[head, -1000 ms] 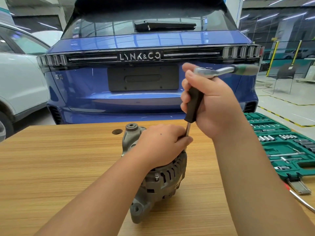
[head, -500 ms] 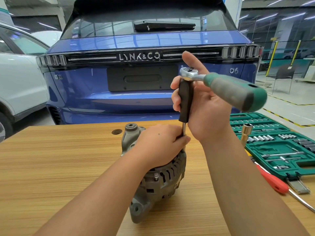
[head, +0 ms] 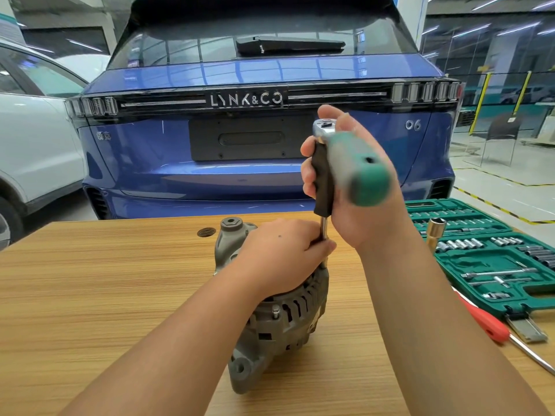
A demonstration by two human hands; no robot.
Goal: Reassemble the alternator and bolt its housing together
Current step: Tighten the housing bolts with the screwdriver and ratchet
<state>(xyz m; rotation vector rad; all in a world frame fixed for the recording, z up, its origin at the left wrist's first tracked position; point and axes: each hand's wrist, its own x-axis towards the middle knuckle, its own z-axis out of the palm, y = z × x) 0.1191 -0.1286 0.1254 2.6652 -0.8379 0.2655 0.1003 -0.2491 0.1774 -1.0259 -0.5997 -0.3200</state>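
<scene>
Behind the wooden, straight-grained table (head: pixel 90 295) a glossy blue car (head: pixel 255 175) reads "LYNK&CO" across its light bar and "06" at the right of the tailgate. The grey cast-metal alternator (head: pixel 279 319), ribbed with vent slots, sits near the table's middle with its long axis running from the near edge toward the far edge, mounting ears at both ends; the left hand (head: pixel 279 253) lies curled over its top, fingers pinching the chrome extension shaft (head: pixel 323 229). The right hand (head: pixel 354 205) wraps the black grip below the chrome ratchet (head: pixel 322 127), whose blurred green handle (head: pixel 360 172) points toward the camera, while a green moulded socket case (head: pixel 492 259) and red-handled screwdriver (head: pixel 486 322) lie at the right edge.
</scene>
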